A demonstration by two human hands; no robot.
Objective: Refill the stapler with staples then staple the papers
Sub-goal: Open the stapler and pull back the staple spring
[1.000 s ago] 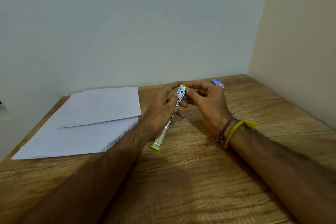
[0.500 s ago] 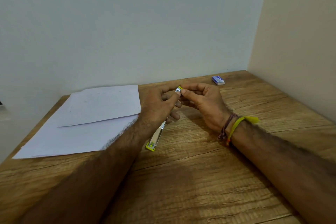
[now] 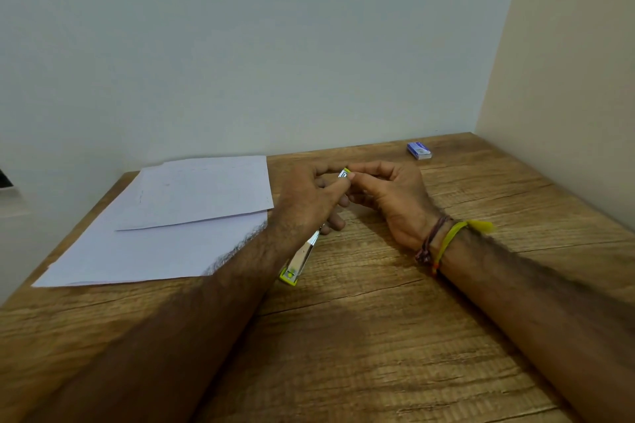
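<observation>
I have the stapler (image 3: 298, 259) in my left hand (image 3: 305, 203), fingers curled round its body so that its yellow near end sits just above the table (image 3: 395, 336) and its far end tilts up between my two hands. My right hand (image 3: 385, 196) meets it there, thumb and forefinger pinching the far tip, where a bit of metal and yellow plastic shows. Whether I am holding a strip of staples against that tip or only the stapler's own end, I cannot tell; it is too small and my fingers cover most of it.

The small blue staple box (image 3: 419, 150) lies far right, near the wall corner, well apart from my hands. I cannot make out whether it is open.

The papers (image 3: 165, 227) lie to the left, one sheet askew on top of the others, their right edge just beside my left forearm. They look loose, with no staple that I can see.

So I judge I am in the refilling step, at the stapler's front end. Left to do: finish the loading and close the stapler, then square the sheets and staple them.
</observation>
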